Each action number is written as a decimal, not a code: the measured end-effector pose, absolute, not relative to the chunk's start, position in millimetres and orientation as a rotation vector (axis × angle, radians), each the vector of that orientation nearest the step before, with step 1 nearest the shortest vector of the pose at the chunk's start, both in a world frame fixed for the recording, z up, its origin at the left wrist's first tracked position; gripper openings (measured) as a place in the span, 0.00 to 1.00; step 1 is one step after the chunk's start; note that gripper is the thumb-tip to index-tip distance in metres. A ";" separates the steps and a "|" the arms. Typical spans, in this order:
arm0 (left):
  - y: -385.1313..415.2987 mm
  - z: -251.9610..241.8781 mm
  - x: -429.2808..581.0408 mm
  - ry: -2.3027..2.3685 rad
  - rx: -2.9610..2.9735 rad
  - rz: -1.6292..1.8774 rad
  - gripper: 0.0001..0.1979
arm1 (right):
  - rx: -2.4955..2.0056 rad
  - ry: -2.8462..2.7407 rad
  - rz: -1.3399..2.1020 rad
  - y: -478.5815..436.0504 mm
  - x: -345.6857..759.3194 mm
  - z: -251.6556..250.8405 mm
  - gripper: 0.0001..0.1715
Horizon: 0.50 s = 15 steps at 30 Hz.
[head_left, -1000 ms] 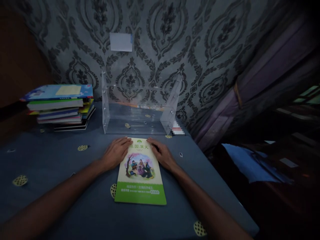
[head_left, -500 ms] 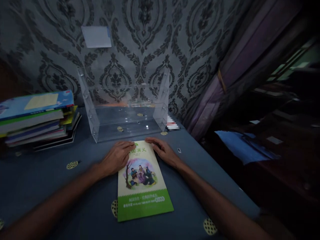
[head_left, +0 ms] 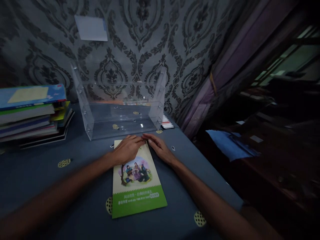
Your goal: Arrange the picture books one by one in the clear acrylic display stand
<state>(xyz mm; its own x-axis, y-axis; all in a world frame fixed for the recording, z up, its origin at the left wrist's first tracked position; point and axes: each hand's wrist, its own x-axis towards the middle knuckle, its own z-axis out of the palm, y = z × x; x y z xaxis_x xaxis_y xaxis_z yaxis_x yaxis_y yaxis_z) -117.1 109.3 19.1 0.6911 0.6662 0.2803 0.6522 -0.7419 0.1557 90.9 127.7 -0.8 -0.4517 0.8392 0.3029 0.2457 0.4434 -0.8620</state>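
A cream and green book (head_left: 138,200) lies flat on the table, its cover showing an illustration of seated figures under a blossoming tree. My left hand (head_left: 128,149) rests flat across the upper part of the cover, fingers stretched toward the right corner and hiding most of the title. At the book's upper right edge is my right hand (head_left: 160,148), fingers extended and thumb apart. Its fingertips meet or nearly meet those of my left hand at the top corner. Behind both hands stands a clear plastic rack (head_left: 87,121) with tiers.
A stack of books (head_left: 27,115) sits on the left of the blue patterned tablecloth (head_left: 85,193). Beside the rack lies a small blurred white and red item (head_left: 167,122). A purple curtain (head_left: 200,100) hangs right, past the table edge. Blue material (head_left: 230,145) lies beyond.
My left hand has slid right across the top of the book, covering the title and closing in on my right hand. The whole view has shifted slightly.
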 end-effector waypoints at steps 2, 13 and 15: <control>107.2 18.9 -114.6 1.125 2.837 0.519 0.22 | -0.907 -1.949 0.972 128.9 91.0 -1.7 0.25; 52.5 18.6 -107.8 0.975 2.823 0.567 0.22 | -0.880 -2.043 0.890 131.7 89.9 -9.4 0.22; 36.7 19.4 -106.7 0.905 2.814 0.575 0.21 | -0.861 -2.068 0.866 131.4 90.5 -10.8 0.22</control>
<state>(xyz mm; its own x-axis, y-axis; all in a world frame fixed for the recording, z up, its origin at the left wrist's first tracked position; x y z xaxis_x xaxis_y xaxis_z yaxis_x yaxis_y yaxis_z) -106.7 36.7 19.4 0.7475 0.5842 0.3163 0.5345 -0.8116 0.2358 90.5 131.4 -10.8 -0.5154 0.7797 0.3556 0.2935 0.5505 -0.7815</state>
